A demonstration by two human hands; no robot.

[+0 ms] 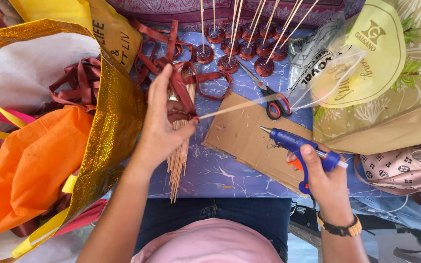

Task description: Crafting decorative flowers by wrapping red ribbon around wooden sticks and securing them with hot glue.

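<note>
1. Right, head view: your left hand pinches a maroon ribbon and a thin stick, fingers clamped together on both, just above the stick bundle.
2. Your right hand is wrapped tight around the blue glue gun, nozzle aimed left over the cardboard.
3. Scissors lie at the cardboard's far edge; finished ribbon roses on sticks stand beyond.
4. A gold bag sits to your left.

Blue glue gun with orange trigger; maroon ribbon; blue, white-veined marbled tabletop; brown cardboard; red-and-black-handled scissors; glittery gold bag; orange cloth; pale wooden sticks.
</note>
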